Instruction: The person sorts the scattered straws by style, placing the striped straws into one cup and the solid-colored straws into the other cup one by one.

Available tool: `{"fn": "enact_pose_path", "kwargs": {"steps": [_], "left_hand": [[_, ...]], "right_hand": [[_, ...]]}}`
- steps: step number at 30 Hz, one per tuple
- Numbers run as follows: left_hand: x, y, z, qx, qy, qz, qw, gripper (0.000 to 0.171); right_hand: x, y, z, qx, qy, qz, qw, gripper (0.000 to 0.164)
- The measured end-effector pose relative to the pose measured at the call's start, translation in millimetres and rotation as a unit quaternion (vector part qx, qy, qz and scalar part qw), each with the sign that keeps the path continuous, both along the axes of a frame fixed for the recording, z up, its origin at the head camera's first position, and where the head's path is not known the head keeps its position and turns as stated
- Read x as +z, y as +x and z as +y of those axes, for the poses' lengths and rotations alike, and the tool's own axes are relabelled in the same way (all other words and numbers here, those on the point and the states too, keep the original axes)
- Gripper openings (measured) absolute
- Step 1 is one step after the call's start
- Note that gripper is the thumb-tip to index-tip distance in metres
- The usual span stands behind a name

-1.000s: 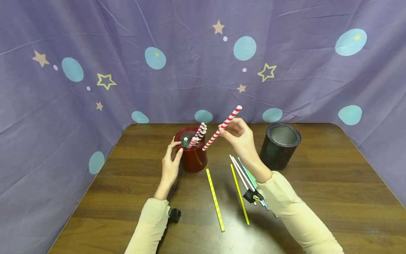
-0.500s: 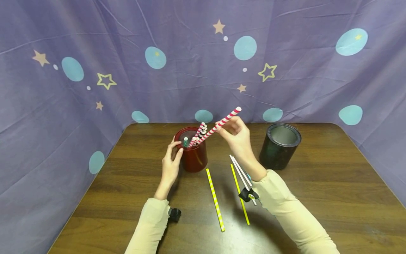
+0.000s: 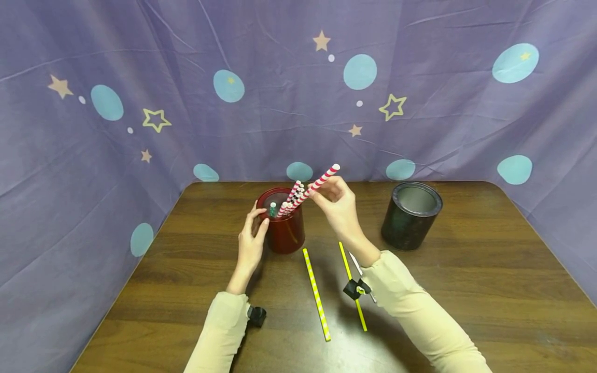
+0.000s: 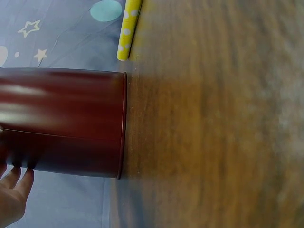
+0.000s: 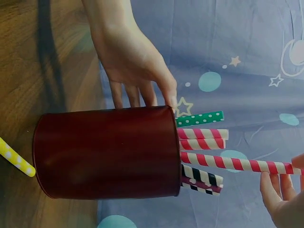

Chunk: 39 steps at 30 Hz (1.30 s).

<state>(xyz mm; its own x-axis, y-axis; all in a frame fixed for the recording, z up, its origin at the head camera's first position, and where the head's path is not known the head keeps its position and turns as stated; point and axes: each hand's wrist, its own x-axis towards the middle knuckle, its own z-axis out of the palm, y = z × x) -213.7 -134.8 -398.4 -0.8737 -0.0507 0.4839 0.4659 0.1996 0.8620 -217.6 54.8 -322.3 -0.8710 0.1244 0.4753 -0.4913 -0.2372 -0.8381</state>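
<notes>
My left hand [image 3: 252, 241] holds the left side of a dark red can [image 3: 286, 235], fingers round its wall and thumb near the rim. In my right hand [image 3: 337, 206] a red-and-white striped paper straw [image 3: 325, 176] is pinched near its upper part. This straw slants down to the left, its lower end inside the can's mouth. Several other straws stand in the can: a green dotted one [image 5: 199, 118], red-and-white striped ones [image 5: 204, 143] and black-and-white ones [image 5: 202, 176]. Their lower parts are hidden by the can's wall.
On the wooden table [image 3: 186, 290] lie a yellow-and-white straw [image 3: 316, 295] and a thin yellow straw [image 3: 346, 261]. A white straw [image 3: 355, 263] shows partly beside my right sleeve. A black can [image 3: 407, 228] stands at the right. A purple curtain [image 3: 280, 46] hangs behind.
My right hand has moved left with the red-and-white straw, whose lower end went from beside the red can into its mouth. The left hand has stayed on the can.
</notes>
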Motion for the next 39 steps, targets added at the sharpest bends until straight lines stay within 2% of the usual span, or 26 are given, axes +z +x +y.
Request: {"fn": "enact_pose_path", "kwargs": {"steps": [6, 11, 21, 39], "left_hand": [[0.2, 0.0, 0.1, 0.000, 0.002, 0.002, 1.0000, 0.028], [-0.7, -0.2, -0.1, -0.002, 0.006, 0.005, 1.0000, 0.028], [-1.3, -0.8, -0.7, 0.004, -0.007, -0.001, 1.0000, 0.027], [-1.4, -0.3, -0.5, 0.001, -0.003, 0.003, 1.0000, 0.027]], "right_hand": [[-5.1, -0.5, -5.1, -0.007, 0.017, -0.007, 1.000, 0.017], [-9.4, -1.1, -8.4, -0.020, 0.049, -0.009, 0.999, 0.019], [-18.8, -4.8, -13.5, 0.003, 0.029, -0.038, 0.999, 0.018], [-31.4, -9.4, -24.5, 0.009, 0.071, -0.059, 0.996, 0.018]]}}
